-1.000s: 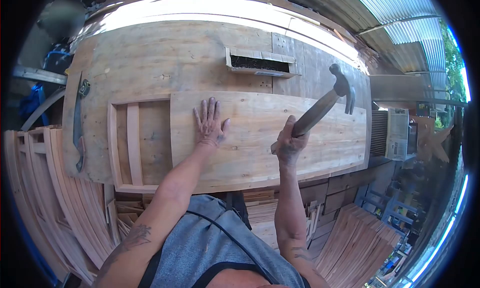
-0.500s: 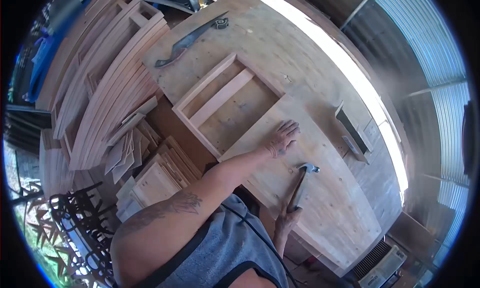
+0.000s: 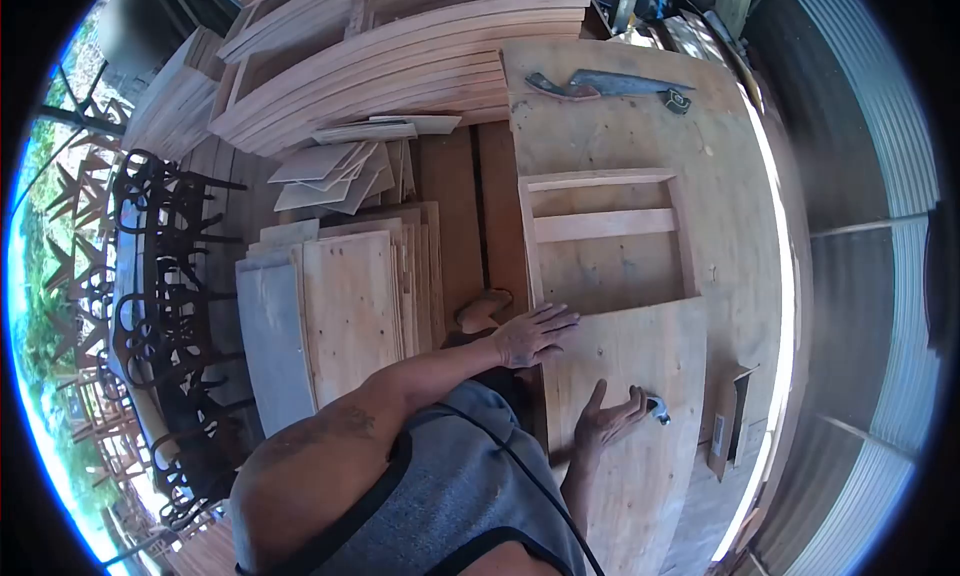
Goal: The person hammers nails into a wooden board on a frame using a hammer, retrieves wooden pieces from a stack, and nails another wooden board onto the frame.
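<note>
My left hand (image 3: 532,338) lies with its fingers stretched out at the near left corner of a plywood panel (image 3: 640,486), which covers part of a wooden frame (image 3: 685,241). The frame's uncovered end, with a crosspiece (image 3: 605,225), extends beyond the panel. Over the panel, my right hand (image 3: 608,421) is open, thumb and fingers apart. Just past its fingertips is the metal head of a claw hammer (image 3: 657,408); the hand hides its handle.
A handsaw (image 3: 630,82) and a small black tool (image 3: 677,101) lie at the worktable's (image 3: 735,186) far end. An open narrow cardboard box (image 3: 726,431) is on the right. Stacked boards (image 3: 350,296) and curved wooden frames (image 3: 430,51) stand to the left.
My view has turned toward the left. My right hand has opened off the hammer handle, leaving the hammer on the panel. My left hand has moved from the panel's middle to its corner.
</note>
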{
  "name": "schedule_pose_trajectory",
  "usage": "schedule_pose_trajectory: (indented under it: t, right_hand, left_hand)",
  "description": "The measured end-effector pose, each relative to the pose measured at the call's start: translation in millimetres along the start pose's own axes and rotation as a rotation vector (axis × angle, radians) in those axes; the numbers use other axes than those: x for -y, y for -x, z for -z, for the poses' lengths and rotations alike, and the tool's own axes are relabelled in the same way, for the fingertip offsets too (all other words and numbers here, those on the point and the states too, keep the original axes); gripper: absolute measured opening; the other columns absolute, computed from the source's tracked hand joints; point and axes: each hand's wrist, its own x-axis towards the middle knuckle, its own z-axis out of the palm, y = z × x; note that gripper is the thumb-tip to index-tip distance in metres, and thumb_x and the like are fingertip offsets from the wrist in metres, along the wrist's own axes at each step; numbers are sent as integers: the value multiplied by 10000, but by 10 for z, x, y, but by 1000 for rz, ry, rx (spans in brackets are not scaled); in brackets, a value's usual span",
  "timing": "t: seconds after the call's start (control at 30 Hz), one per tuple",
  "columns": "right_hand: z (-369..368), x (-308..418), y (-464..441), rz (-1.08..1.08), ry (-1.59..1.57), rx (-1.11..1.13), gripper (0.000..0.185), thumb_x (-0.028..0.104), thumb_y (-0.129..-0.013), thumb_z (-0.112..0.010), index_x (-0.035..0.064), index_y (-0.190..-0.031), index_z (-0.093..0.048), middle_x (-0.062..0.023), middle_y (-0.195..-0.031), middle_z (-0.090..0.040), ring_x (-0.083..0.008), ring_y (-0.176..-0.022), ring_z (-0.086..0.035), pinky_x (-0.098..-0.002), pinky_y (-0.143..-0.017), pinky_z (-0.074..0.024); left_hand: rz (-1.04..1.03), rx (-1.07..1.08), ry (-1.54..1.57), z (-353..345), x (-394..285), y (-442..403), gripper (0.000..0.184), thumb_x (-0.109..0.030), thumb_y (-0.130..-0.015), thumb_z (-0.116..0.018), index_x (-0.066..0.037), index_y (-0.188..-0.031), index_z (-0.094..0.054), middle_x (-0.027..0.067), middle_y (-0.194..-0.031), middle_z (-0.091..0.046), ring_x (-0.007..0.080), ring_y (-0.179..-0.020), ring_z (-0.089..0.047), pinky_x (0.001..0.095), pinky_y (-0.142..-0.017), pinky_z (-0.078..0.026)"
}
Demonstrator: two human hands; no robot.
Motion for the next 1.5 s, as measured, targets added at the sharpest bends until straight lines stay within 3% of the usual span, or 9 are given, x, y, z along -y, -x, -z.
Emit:
schedule_pose_trajectory:
  t: [0.33,0.6,0.8,0.97,1.07,1.1,1.17,1.23,1.5]
  right_hand:
    - [-1978,1713,-1300,175,-242,246,865,403,-984,-721,-115,-1534,-300,-372,-1544,-365,-515,-1391,-393,-609,-1193,-276]
    - [-2548,2471,-1346,84,183,283,862,543,-1064,-519,-118,-1571,-297,-363,-1576,-375,-519,-1434,-369,-626,-1183,-317]
    - [-2620,2656,-1461,58,320,310,824,582,-1085,-369,-82,-1574,-359,-314,-1552,-447,-501,-1384,-436,-621,-1144,-349]
    - [-2758,2419,-1344,77,353,311,767,550,-1104,-360,-68,-1558,-400,-311,-1550,-453,-479,-1416,-434,-599,-1166,-321]
    - [-2647,2500,-1354,60,409,341,758,521,-1107,-372,-101,-1539,-399,-344,-1529,-445,-495,-1404,-438,-595,-1156,-328]
    - [-2660,2536,-1351,49,388,330,749,512,-1102,-380,-107,-1523,-411,-341,-1512,-457,-494,-1388,-450,-595,-1146,-335]
    - [-2683,2594,-1451,19,344,345,795,515,-1026,-548,-92,-1517,-399,-335,-1489,-471,-503,-1334,-476,-611,-1125,-366]
    - [-2748,2753,-1524,-32,435,349,856,211,-786,-835,-60,-1490,-430,-307,-1478,-494,-495,-1316,-495,-591,-1102,-405]
    - [-2787,2645,-1500,31,478,237,866,279,-725,-908,-36,-1423,-503,-296,-1467,-547,-505,-1291,-556,-578,-1076,-472]
  left_hand:
    - [543,-300,-69,757,940,724,732,-398,-1009,-668,-4,-1575,-423,219,-1633,-432,380,-1518,-411,543,-1255,-300]
    - [1564,-582,441,1484,3690,987,709,-614,-983,-617,13,-1308,-677,254,-1277,-710,422,-1217,-665,476,-1071,-498]
    - [1824,-680,458,1491,6613,1153,832,-755,-886,-644,40,-1102,-765,260,-1153,-740,449,-1134,-666,500,-1047,-480]
    - [1809,-1000,769,1695,8090,893,827,-719,-848,-755,33,-1189,-703,160,-984,-707,255,-835,-673,420,-706,-540]
    - [1724,-973,975,1501,8738,1139,870,-738,-906,-674,-11,-1374,-577,174,-1290,-618,341,-1092,-642,493,-952,-489]
    - [1575,-997,1104,1407,8983,1303,1149,-796,-790,-748,22,-1531,-428,211,-1380,-571,354,-1113,-629,516,-989,-500]
    - [1644,-910,1105,1448,9249,1356,910,-736,-888,-684,-40,-1446,-502,175,-1311,-581,368,-1196,-609,532,-1048,-464]
    - [1657,-837,1101,1517,9411,1461,670,-620,-999,-611,-122,-1439,-527,132,-1296,-618,346,-1187,-633,535,-1034,-472]
    - [1660,-766,1273,1767,9843,1482,541,-402,-1091,-514,-35,-1487,-542,179,-1451,-590,321,-1272,-620,448,-1117,-510]
